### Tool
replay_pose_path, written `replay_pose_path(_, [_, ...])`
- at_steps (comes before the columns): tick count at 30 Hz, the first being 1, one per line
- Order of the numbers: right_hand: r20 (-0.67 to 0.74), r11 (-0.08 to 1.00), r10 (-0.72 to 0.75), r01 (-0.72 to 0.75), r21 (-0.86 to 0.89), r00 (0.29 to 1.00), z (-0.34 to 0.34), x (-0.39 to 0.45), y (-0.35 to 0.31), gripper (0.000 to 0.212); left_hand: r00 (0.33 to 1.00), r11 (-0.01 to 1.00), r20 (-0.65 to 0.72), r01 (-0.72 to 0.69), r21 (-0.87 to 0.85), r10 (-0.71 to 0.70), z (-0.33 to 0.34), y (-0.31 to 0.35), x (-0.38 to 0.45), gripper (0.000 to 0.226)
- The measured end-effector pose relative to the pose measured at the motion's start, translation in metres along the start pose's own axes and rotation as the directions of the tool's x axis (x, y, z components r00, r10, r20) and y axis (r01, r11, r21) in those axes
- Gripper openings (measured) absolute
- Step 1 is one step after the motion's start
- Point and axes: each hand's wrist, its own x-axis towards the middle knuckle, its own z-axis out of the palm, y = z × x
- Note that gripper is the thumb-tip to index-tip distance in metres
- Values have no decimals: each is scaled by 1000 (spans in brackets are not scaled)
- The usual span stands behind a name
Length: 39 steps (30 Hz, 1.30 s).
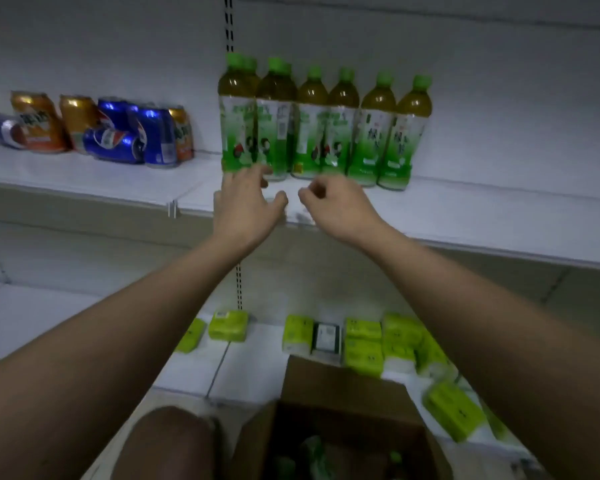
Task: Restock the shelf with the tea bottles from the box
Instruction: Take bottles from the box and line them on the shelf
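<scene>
Far left on the white shelf: orange and blue cans, some upright, some tipped over. Right of them, tea bottles in a row, upright, green caps up. Just before the row, left hand spread wide, empty, fingertips near the leftmost bottle's base. Beside it, right hand loosely curled, holding nothing. Below, green packs on the lower shelf, and the open cardboard box.

Tea bottles: clear glossy plastic, shiny film labels; cans: glossy metal; shelf: smooth matt white; box: matt brown cardboard; green packs: slightly shiny soft wrap.
</scene>
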Motion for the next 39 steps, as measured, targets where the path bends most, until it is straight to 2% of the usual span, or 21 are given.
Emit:
replay_pose_path(3, [-7, 999, 0, 1, 48, 1000, -2, -34, 13, 24, 993, 977, -114, -63, -204, 40, 12, 10, -45, 25])
replay_pose_path(6, [-209, 988, -68, 96, 124, 975, 23, -72, 39, 17, 980, 952, -192, -100, -290, 44, 47, 4, -114, 19])
replay_pose_path(8, [-271, 981, -65, 112, 158, 960, 50, -102, 62, 16, 990, 953, -141, -43, -300, 1, 78, -5, -164, 15])
replay_pose_path(9, [-238, 980, -24, 71, 189, 971, 65, -117, 76, 17, 996, 953, -80, 16, -302, -42, 94, -11, -188, 14])
replay_pose_path(11, [-91, 962, 134, -108, 249, 987, 99, -151, 109, 17, 978, 949, 120, 196, -249, -171, 128, -28, -232, 12])
replay_pose_path(13, [148, 893, 324, -353, 277, 935, 131, -189, 147, 16, 879, 937, 383, 340, -82, -285, 153, -45, -269, 16])
replay_pose_path(15, [400, 811, 457, -556, 180, 795, 159, -230, 188, 16, 693, 902, 611, 422, 87, -383, 172, -66, -304, 21])
replay_pose_path(16, [480, 785, 496, -610, 108, 724, 166, -248, 205, 17, 586, 875, 688, 461, 149, -427, 177, -76, -321, 23])
replay_pose_path(18, [549, 749, 553, -662, 1, 627, 177, -280, 234, 14, 409, 812, 763, 527, 250, -501, 187, -99, -350, 30])
replay_pose_path(20, [587, 706, 595, -706, -55, 549, 184, -304, 254, 14, 299, 763, 771, 547, 345, -563, 196, -118, -369, 37])
replay_pose_path(25, [716, 739, 579, -621, -260, 390, 224, -347, 298, 29, 143, 721, 795, 537, 438, -590, 226, -141, -390, 52])
replay_pose_path(28, [748, 792, 558, -499, -351, 360, 240, -359, 307, 38, 73, 671, 771, 549, 499, -633, 239, -149, -392, 65])
replay_pose_path(31, [778, 811, 547, -424, -402, 308, 257, -367, 315, 46, 2, 595, 719, 562, 574, -695, 255, -152, -399, 64])
replay_pose_path(33, [809, 831, 522, -377, -409, 271, 262, -374, 318, 51, -21, 549, 697, 600, 582, -716, 263, -151, -407, 62])
replay_pose_path(34, [815, 837, 516, -356, -415, 264, 264, -378, 320, 52, -4, 559, 691, 584, 589, -723, 265, -151, -414, 60])
replay_pose_path(37, [808, 829, 543, -300, -473, 228, 267, -389, 326, 56, 103, 693, 709, 348, 631, -697, 266, -147, -434, 47])
replay_pose_path(39, [823, 836, 538, -235, -495, 183, 269, -391, 329, 66, 151, 782, 772, 230, 580, -617, 268, -143, -438, 54])
